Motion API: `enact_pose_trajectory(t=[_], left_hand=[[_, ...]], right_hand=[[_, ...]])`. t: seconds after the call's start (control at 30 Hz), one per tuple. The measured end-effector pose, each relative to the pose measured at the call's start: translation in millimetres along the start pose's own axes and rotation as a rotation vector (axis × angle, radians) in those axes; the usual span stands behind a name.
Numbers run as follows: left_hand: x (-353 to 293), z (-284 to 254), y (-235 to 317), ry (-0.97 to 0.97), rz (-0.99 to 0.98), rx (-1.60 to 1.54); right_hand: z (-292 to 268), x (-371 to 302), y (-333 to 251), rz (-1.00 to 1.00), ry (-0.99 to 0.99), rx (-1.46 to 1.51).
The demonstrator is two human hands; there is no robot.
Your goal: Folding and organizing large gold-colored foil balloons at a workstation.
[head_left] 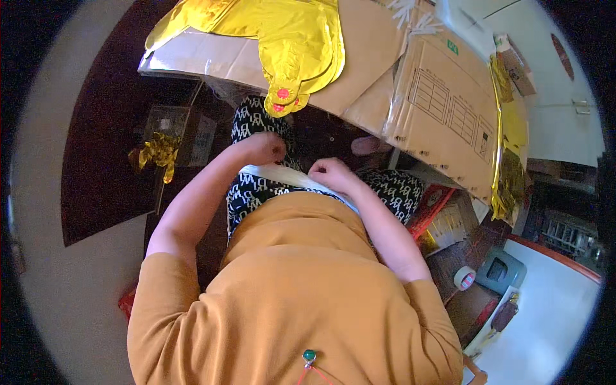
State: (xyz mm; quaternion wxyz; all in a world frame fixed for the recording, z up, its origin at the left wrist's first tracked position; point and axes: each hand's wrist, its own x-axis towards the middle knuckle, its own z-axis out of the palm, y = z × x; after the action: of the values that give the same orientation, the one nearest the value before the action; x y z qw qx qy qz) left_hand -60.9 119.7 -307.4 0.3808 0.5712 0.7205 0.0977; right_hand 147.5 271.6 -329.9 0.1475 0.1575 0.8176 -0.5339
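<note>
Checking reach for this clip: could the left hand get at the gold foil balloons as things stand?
Probably yes: the left hand looks close to the gold foil balloons, which overhang the near edge of the cardboard, and nothing visible blocks the gap.

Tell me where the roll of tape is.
In the head view, the roll of tape is at lower right, just left of the grey-green plastic thing.

Looks like small home workshop: cardboard-covered worktop [366,48], shiny gold foil shapes [298,45] on it, crumpled foil bunch [160,154] at left, tape roll [464,278] near grey-green plastic item [502,271], pale cabinet-like front [557,102] with handle
</note>
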Motion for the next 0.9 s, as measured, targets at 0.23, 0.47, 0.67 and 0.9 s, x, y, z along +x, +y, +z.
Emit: enact_pose_trajectory(t=[0.23, 0.47, 0.67, 0.9], left_hand=[[-14, -1, 1, 0.261, -0.029, -0.344], [-22, -21, 32, 0.31, -0.128, -0.552], [-77, -57, 111, 0.315, 0.319, -0.322], [-110, -131, 193, 0.672, 0.644, 0.069]], right_hand=[[-17, -8, -5, 0.095, 0.141, 0.062], [-16, -11, -51, -0.029, 0.126, 0.134], [-38, -68, -130, -0.349, 0.344, 0.074], [-52, -91, -187, -0.514, 0.114, 0.95]])
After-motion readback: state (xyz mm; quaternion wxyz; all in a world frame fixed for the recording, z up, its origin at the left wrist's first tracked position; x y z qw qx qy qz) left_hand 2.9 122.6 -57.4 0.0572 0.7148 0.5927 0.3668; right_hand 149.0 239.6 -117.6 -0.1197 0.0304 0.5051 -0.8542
